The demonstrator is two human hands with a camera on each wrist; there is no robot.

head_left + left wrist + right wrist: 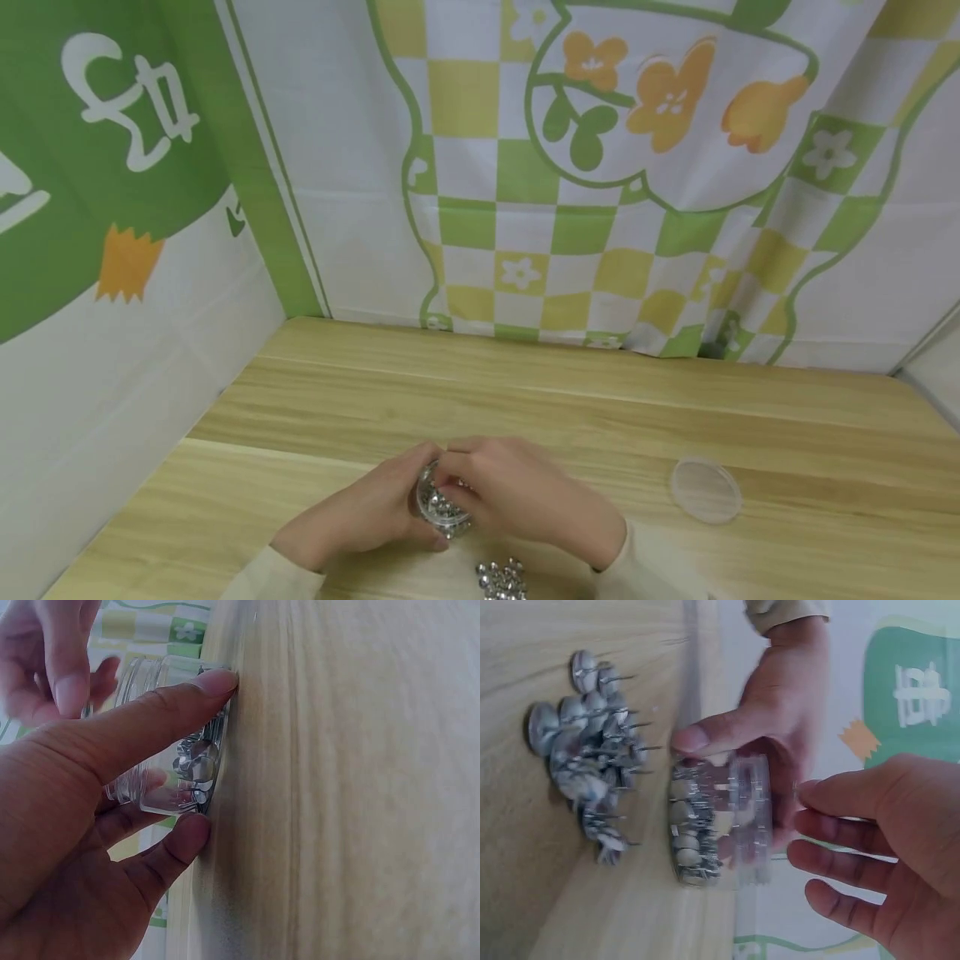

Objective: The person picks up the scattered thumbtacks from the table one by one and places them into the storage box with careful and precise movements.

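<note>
At lower centre of the head view, the left hand (pixel 375 504) grips the jar (pixel 161 787) of tacks (pixel 690 832); the right hand (pixel 510 479) bends its fingers over the mouth — any pinch is unclear. Bracing the jar and avoiding points seems wise.

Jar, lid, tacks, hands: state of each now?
Jar: lidless, upright on the table, partly filled with tacks.
Lid: off, lying on the table, apart from the jar.
Tack pile: loose on the table, beside the jar.
Left hand: fingers round the jar.
Right hand: at the jar's mouth; grip unclear.
</note>
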